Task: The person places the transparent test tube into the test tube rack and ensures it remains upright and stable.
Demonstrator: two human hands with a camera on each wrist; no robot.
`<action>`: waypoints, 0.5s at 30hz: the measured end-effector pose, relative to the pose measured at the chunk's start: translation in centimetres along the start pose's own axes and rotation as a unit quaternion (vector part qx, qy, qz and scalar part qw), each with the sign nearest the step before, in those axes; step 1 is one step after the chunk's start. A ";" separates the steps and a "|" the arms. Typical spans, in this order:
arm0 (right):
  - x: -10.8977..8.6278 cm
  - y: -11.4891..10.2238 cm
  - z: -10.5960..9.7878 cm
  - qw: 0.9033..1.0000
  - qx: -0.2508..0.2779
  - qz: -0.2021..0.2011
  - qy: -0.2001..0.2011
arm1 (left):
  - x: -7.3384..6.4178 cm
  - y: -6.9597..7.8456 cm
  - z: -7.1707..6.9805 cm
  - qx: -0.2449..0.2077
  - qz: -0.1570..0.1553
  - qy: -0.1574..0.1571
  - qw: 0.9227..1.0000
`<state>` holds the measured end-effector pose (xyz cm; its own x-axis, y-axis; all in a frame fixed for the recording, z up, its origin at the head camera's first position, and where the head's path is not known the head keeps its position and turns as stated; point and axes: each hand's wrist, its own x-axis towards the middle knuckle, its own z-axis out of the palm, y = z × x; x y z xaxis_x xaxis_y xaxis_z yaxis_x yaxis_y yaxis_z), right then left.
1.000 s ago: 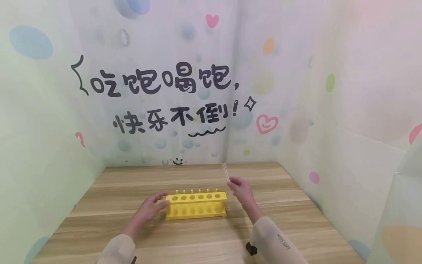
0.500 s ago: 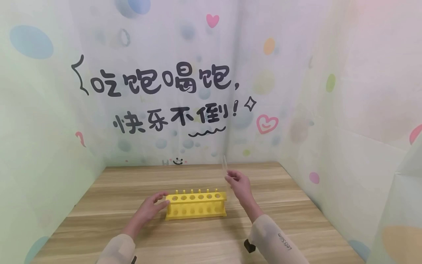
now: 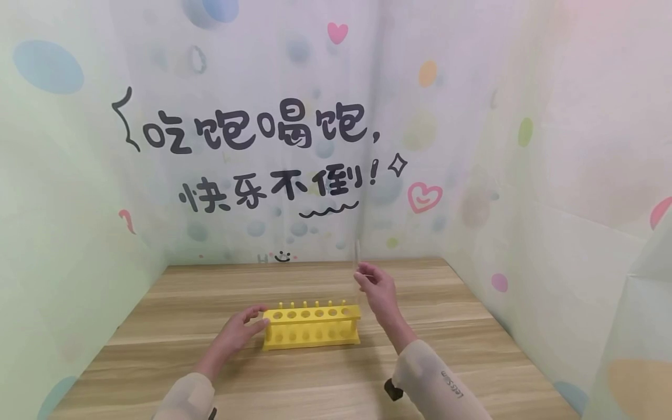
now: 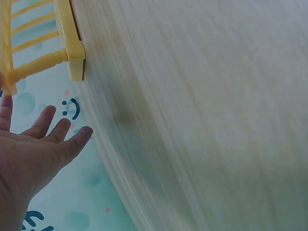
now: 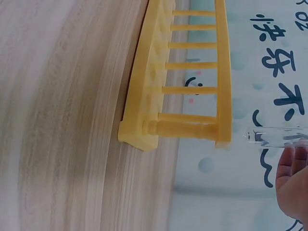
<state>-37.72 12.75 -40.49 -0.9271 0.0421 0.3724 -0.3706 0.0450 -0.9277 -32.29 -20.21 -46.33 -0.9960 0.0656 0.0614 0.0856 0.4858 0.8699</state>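
A yellow test tube rack (image 3: 312,329) stands on the wooden table, its row of round holes bare of tubes. At its left end my left hand (image 3: 240,333) pinches the top plate between thumb and index finger; the other fingers (image 4: 72,144) are spread off the rack in the left wrist view. My right hand (image 3: 379,289) holds a clear test tube (image 3: 357,252) nearly upright, just above and behind the rack's right end. In the right wrist view the tube's rounded lower end (image 5: 260,136) hangs a little above the top plate, apart from it.
The wood-grain table (image 3: 325,385) runs back to a patterned curtain wall (image 3: 294,76) with black lettering. Similar pale sheets close off the left and right sides. A black piece (image 3: 393,389) shows below the right sleeve.
My right hand has risen and moved slightly left with the test tube, which has turned from leaning to nearly upright. The left hand and the rack stay in place.
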 end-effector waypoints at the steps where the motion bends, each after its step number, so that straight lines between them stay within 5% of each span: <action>1: -0.2 -0.5 0.1 1.000 0.003 -0.002 -0.003 | 0.0 0.0 0.0 -0.002 -0.002 0.001 1.000; 7: -1.7 -3.3 0.8 1.000 0.014 -0.011 -0.015 | -0.1 0.1 0.0 -0.002 0.000 -0.002 1.000; 15: -1.9 -3.4 1.4 0.999 0.019 -0.023 -0.023 | 0.0 0.1 0.0 0.000 -0.004 0.000 1.000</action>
<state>-34.76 11.15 -38.08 -0.9103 -0.0051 0.4140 -0.4140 0.0076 -0.9102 -32.26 -20.17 -46.25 -0.9967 0.0621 0.0531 0.0767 0.4868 0.8702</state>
